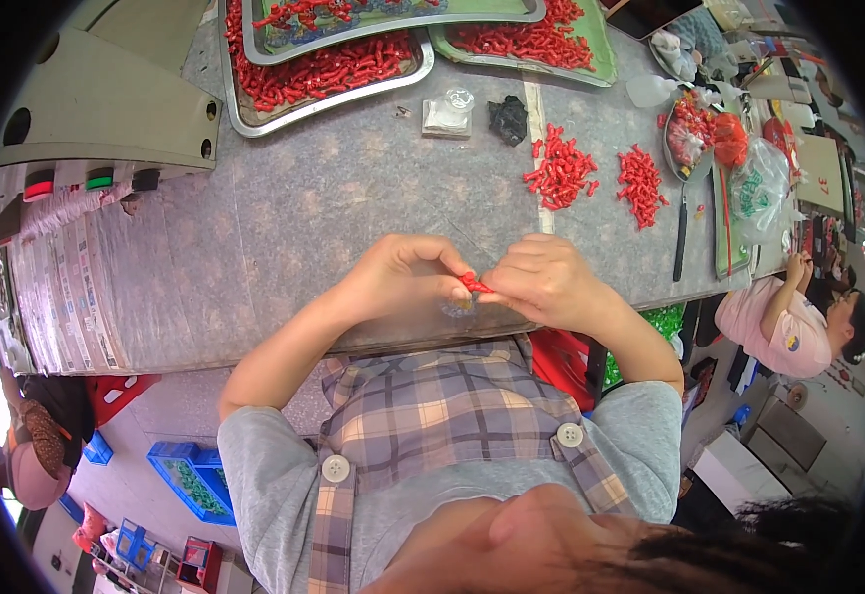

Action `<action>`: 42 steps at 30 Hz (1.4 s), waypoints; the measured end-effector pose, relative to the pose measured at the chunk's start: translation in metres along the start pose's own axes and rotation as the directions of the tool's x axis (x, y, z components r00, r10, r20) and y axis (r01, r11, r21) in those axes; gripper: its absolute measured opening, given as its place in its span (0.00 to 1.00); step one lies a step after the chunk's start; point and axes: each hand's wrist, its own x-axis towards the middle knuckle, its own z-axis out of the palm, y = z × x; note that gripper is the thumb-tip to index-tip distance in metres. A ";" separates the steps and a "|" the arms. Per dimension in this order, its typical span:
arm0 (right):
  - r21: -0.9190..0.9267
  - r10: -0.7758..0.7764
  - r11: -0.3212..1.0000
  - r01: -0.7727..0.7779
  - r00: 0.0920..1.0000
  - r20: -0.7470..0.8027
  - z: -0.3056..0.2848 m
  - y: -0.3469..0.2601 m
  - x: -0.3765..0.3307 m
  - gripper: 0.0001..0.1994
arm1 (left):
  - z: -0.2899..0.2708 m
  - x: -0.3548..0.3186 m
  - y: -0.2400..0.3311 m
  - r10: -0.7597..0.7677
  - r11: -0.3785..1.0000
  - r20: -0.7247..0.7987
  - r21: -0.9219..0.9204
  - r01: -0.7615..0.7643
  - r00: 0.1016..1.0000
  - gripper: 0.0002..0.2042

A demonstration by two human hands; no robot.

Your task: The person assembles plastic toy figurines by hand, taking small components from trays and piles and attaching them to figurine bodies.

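Near the table's front edge, my left hand [408, 272] and my right hand [543, 281] meet over a small red plastic-looking piece [473, 284]. Its left end is pinched between my left thumb and index finger, while my right fingertips close on the other end. My curled right fingers hide part of it. Just below my left fingertips shows a small clear, bluish thing [459, 308], too blurred to name. Beyond my right hand lie a larger loose pile of similar red pieces [561, 170] and a smaller red pile [640, 188].
Metal trays [329, 104] and a green tray [606, 61] of red pieces stand at the back. A crumpled black bag [509, 120] lies mid-table. At right are a black-handled tool [681, 238] and a bowl [690, 170]. A machine [106, 109] fills the left; a co-worker [784, 322] sits at right.
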 end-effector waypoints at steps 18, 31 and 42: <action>-0.161 0.088 0.977 -0.142 0.948 -0.305 0.010 -0.014 0.009 0.09 | 0.014 -0.001 0.012 0.262 0.855 -0.204 0.503 -0.129 0.943 0.19; 0.820 0.581 0.481 -0.312 0.813 -0.031 0.014 -0.005 0.013 0.07 | -0.004 0.001 0.010 -0.100 0.748 0.362 -0.587 0.310 0.927 0.15; 0.495 0.485 0.803 -0.333 0.847 -0.218 0.012 -0.012 0.012 0.06 | 0.007 0.003 0.004 -0.156 0.963 0.047 -0.217 0.162 0.987 0.12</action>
